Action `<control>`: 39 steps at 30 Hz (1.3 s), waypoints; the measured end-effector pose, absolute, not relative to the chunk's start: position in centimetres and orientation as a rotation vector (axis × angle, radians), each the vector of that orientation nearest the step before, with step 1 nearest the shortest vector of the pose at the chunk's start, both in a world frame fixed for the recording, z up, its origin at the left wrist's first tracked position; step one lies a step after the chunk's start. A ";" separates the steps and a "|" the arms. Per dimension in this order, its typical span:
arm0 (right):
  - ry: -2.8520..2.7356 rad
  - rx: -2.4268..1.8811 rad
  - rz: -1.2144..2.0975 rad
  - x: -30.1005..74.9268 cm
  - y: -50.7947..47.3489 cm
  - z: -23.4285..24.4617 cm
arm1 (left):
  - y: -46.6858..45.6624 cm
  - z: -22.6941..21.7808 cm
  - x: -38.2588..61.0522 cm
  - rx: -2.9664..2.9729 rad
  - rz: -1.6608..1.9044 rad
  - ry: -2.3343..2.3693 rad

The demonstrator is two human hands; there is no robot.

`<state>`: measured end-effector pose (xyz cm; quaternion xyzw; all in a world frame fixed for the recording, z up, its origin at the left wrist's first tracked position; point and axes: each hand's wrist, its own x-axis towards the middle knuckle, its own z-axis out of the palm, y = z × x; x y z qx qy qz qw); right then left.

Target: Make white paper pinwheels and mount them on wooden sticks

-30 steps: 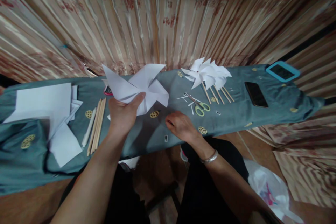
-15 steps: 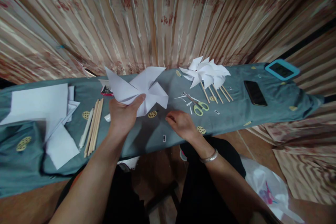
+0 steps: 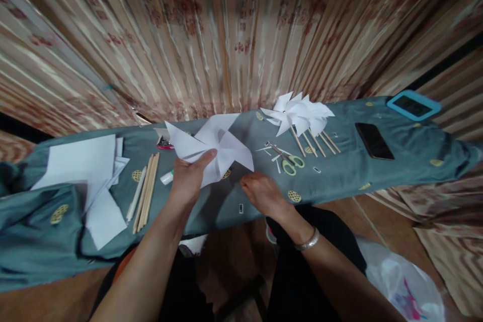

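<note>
My left hand (image 3: 190,177) is closed on a white paper pinwheel (image 3: 226,153), thumb pressed at its middle. The fingers behind the paper are hidden. Just below the pinwheel's right blade, my right hand (image 3: 264,193) is held low over the cloth with its fingers curled together. Whatever it may pinch is too small or hidden to make out. A small open box of metal pins (image 3: 164,142) lies behind the pinwheel, partly covered by it. Beside my left wrist is a white tube (image 3: 166,178).
Several wooden sticks (image 3: 146,193) and a white pen (image 3: 136,194) lie left, near paper sheets (image 3: 83,156). Scissors (image 3: 290,162) with green handles rest among paper scraps. Finished pinwheels (image 3: 298,113) on sticks, a phone (image 3: 374,141) and a blue-framed device (image 3: 414,105) are at right.
The whole view has shifted, so things sit lower and further right. The pinwheel is tilted a little differently, its right blade now pointing down towards my right hand.
</note>
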<state>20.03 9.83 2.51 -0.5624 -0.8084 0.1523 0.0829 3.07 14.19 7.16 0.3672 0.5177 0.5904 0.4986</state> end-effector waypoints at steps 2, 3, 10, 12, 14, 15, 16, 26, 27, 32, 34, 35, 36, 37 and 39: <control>-2.441 -1.665 0.412 19.9 9.6 2.4 | 14.0 7.3 3.1 0.818 1.395 1.272; -2.454 -1.660 0.394 19.8 9.5 2.4 | 13.9 7.3 3.0 0.800 1.394 1.285; -2.104 -1.403 0.701 21.3 7.5 5.3 | 13.8 7.1 2.7 0.909 1.453 1.317; -1.872 -1.341 0.777 22.1 6.9 6.5 | 13.6 6.9 2.9 0.930 1.424 1.338; -1.698 -1.265 0.707 22.5 6.6 7.5 | 13.3 6.8 3.4 0.955 1.401 1.355; -1.649 -1.236 0.659 22.6 6.6 7.8 | 13.1 6.8 3.8 0.975 1.383 1.357; -1.624 -1.217 0.622 22.6 6.7 8.1 | 12.8 6.9 4.2 0.997 1.357 1.355; -1.653 -1.320 0.572 21.8 7.4 7.7 | 10.0 8.4 6.1 1.113 1.145 1.249; -1.656 -1.324 0.557 21.9 7.4 7.6 | 9.9 8.2 6.1 1.116 1.142 1.239; -1.660 -1.295 0.545 21.9 7.5 7.5 | 9.8 7.6 5.8 1.141 1.143 1.204; -1.659 -1.304 0.563 21.9 7.5 7.4 | 9.8 7.5 5.7 1.143 1.139 1.212; -1.662 -1.307 0.574 21.9 7.5 7.4 | 9.8 7.4 5.7 1.144 1.137 1.216; -1.666 -1.303 0.585 21.9 7.6 7.4 | 9.8 7.4 5.6 1.150 1.134 1.216; -1.669 -1.295 0.595 21.9 7.6 7.4 | 9.8 7.3 5.5 1.158 1.133 1.214; -1.673 -1.272 0.611 21.9 7.6 7.3 | 9.8 7.2 5.4 1.176 1.128 1.211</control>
